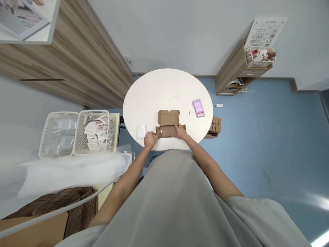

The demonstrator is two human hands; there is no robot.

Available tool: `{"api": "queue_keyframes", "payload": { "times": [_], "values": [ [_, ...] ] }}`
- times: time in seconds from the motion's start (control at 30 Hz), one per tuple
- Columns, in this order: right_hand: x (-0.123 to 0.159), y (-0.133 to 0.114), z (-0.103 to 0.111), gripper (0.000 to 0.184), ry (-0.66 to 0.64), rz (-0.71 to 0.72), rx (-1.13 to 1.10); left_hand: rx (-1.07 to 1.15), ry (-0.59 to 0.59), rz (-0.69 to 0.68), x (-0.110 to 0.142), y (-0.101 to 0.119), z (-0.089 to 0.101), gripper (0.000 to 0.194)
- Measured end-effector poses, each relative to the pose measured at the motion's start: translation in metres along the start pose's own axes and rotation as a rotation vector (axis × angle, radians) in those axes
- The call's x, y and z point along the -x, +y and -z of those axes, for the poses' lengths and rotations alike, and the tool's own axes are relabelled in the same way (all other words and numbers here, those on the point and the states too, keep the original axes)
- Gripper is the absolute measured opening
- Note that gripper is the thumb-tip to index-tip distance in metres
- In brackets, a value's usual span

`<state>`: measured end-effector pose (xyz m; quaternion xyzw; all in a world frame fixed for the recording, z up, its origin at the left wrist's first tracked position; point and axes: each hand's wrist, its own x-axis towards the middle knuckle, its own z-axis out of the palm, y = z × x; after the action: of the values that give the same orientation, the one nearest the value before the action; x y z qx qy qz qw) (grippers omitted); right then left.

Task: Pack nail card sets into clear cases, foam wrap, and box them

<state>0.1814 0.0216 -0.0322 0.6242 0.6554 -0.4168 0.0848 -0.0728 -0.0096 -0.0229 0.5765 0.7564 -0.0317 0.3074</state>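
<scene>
A brown cardboard box (168,118), unfolded with its lid laid back, lies near the front of the white oval table (164,85). At the box's left front corner is my left hand (150,140), its fingers closed on the side flap. My right hand (180,131) rests over the right part of the box, thumb stretched along the fold and the other fingers around the edge. Just left of the box is a small white square item (141,131). Off to the right lies a pink, pixelated rectangular item (198,108).
White baskets (94,151) holding printed cards and clear plastic packs stand at the left. A white plastic sheet (74,171) lies below them. Small brown boxes (216,125) are stacked on the floor to the right of the table. A wooden cabinet (228,73) stands against the wall.
</scene>
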Motion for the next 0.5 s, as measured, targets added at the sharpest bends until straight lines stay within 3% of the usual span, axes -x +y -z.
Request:
{"api": "queue_keyframes", "payload": {
  "times": [0.17, 0.3, 0.5],
  "values": [
    [-0.005, 0.002, -0.005, 0.124, 0.019, -0.001, 0.011, 0.102, -0.057, -0.063, 0.001, 0.022, -0.006, 0.028],
    [-0.009, 0.004, -0.007, 0.138, 0.009, 0.0, -0.002, 0.152, -0.053, -0.084, -0.002, 0.03, -0.012, 0.04],
    [-0.014, 0.003, -0.006, 0.154, -0.014, -0.001, -0.03, 0.077, -0.103, 0.027, -0.008, 0.028, -0.017, 0.02]
  ]
}}
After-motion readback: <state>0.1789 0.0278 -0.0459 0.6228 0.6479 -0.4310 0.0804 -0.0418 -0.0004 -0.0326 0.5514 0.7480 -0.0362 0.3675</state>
